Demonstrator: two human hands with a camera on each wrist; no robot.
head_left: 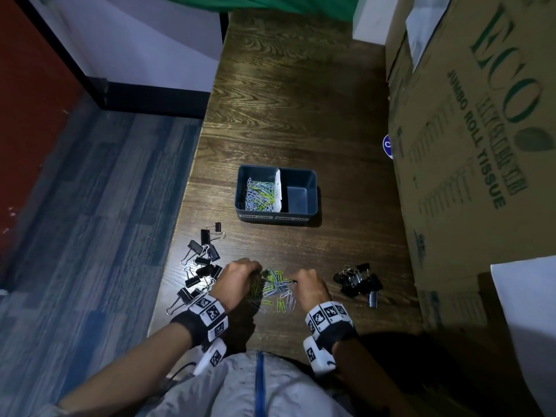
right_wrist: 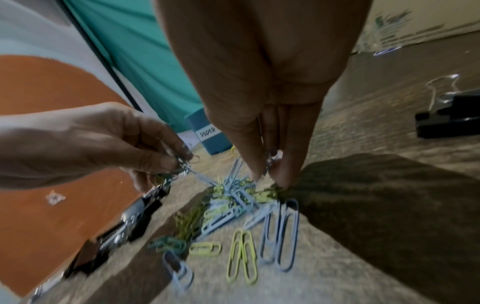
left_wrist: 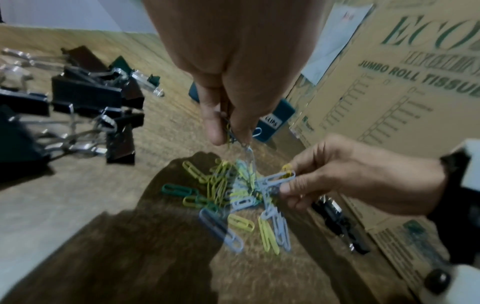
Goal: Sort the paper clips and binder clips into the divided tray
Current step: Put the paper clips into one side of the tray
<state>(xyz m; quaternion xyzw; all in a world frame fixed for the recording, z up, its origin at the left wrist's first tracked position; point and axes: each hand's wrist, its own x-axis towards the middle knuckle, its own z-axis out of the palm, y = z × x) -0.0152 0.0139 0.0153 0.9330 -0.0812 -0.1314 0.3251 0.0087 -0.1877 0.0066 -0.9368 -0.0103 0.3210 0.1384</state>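
A tangle of yellow, green and pale blue paper clips (head_left: 275,285) lies on the dark wooden table near its front edge. My left hand (head_left: 255,273) pinches a few clips from the tangle's left side, seen up close in the left wrist view (left_wrist: 230,137). My right hand (head_left: 296,281) pinches clips on the right side (right_wrist: 269,174). A linked strand stretches between both hands. The blue-grey divided tray (head_left: 313,191) stands further back; its left compartment holds paper clips (head_left: 258,195), and the right one shows a bare floor.
Black binder clips (head_left: 201,263) are scattered left of my hands by the table's left edge. A second heap of binder clips (head_left: 358,282) lies to the right. A large cardboard box (head_left: 469,145) walls the table's right side.
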